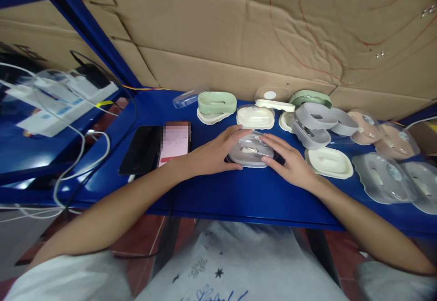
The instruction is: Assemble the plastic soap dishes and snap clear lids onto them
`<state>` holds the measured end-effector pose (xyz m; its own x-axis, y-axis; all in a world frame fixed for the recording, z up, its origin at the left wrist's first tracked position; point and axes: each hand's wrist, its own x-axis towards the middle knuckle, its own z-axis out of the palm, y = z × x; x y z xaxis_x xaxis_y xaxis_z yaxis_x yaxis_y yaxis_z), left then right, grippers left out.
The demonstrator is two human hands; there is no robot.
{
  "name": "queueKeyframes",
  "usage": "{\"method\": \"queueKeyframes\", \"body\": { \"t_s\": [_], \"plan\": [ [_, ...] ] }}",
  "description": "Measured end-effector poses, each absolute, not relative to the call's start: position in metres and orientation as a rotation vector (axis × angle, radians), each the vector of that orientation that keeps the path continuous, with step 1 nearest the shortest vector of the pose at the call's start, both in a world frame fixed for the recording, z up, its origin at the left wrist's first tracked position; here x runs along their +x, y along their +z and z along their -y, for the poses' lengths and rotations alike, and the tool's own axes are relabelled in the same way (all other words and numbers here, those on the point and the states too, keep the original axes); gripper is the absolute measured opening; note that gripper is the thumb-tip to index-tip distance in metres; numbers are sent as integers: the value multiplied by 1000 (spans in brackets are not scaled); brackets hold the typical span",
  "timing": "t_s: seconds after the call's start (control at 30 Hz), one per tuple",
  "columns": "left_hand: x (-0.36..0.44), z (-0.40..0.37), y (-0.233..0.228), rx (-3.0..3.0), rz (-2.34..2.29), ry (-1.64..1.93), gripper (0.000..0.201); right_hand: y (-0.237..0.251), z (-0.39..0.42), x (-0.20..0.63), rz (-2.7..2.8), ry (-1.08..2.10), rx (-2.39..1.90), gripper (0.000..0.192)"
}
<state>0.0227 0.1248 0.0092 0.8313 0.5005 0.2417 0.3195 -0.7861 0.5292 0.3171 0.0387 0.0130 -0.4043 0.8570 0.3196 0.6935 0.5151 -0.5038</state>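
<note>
- Left hand lies flat on the blue table, fingers spread and curved against the left side of a clear plastic lid; thumb along its near edge.
- Right hand rests palm down on the right side of the same lid, fingertips on its top surface.
- Both hands are open, pressed against the lid from opposite sides; neither is closed around it.
- The clear plastic lid sits on a grey tray at mid-table, just in front of the person, near the table's front half.
- Behind it stand a cream box and a green box, the green one stacked on a cream base.
- To the right: a pile of grey trays, a single cream tray just beside the right hand, pink boxes and more clear lids towards the table's right end.
- To the left: a dark phone lying flat, touching a second phone with a lit screen.
- White cables hang over the left edge.
- Cardboard sheeting forms the back wall.
</note>
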Motion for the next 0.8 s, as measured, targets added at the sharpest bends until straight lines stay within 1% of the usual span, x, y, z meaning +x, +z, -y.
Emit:
{"method": "queueKeyframes", "body": {
  "t_s": [0.1,0.17,0.33,0.47,0.8],
  "plan": [
    [24,-125,9,2500,-571,543,113,16,-38,317,2322,352,-1161,62],
    [26,-125,9,2488,-547,565,114,18,-37,316,2383,297,-1150,63],
    [26,-126,7,2459,-544,577,108,19,-34,308,2476,223,-1124,61],
    [26,-127,8,2461,-566,549,105,18,-32,302,2481,189,-1112,63],
    [25,-129,9,2462,-548,529,101,8,-28,303,2482,-48,-1202,69]
  ]
}}
